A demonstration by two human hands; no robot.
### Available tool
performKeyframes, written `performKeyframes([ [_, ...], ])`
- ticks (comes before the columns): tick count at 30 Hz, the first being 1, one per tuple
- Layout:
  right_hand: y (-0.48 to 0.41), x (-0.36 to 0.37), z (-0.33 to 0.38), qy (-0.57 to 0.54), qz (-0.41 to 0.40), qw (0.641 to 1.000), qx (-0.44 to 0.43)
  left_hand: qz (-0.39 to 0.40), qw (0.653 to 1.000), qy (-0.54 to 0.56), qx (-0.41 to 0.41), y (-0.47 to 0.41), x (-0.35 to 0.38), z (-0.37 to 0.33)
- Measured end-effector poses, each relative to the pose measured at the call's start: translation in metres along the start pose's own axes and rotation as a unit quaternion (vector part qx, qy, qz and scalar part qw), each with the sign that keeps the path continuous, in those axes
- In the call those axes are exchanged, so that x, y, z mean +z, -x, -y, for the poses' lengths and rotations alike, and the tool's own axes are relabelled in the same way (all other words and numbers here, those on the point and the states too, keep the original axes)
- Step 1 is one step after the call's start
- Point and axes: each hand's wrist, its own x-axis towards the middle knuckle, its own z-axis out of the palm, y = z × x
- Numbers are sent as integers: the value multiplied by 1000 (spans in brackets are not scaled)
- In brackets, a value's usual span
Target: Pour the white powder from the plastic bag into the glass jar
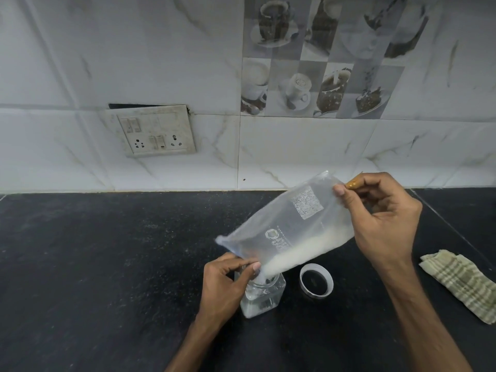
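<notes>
Head view: pour is mid-way, I'd judge. White powder (300, 251) is running down the lower fold of the plastic bag (290, 224) and dropping through its low corner into the mouth of the glass jar (261, 296). The jar is showing a shallow white layer at its base; a good band of powder is still sitting in the bag, so most of the transfer looks left to do.

Jar is standing on the black worktop (107, 264), near its front edge, with the lid (316, 281) lying just beside it, off. Checked cloth (461, 285) is lying toward the right edge.

Left hand (225, 280) is pinching the bag's low corner at the jar mouth, fingers closed on the plastic. Right hand (383, 218) is lifting the high end, thumb and fingers clamped on the bag edge, tilting it down-left.
</notes>
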Motion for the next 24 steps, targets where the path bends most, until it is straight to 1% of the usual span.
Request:
performKeyframes([
  [11,3,4,-3,4,1,1000,0,-11,1000,1,-14,2,-1,2],
  [14,4,5,-1,14,19,1000,-11,-6,1000,2,-8,4,0,2],
  [24,5,2,-1,10,16,1000,1,-8,1000,7,-8,5,-2,2],
])
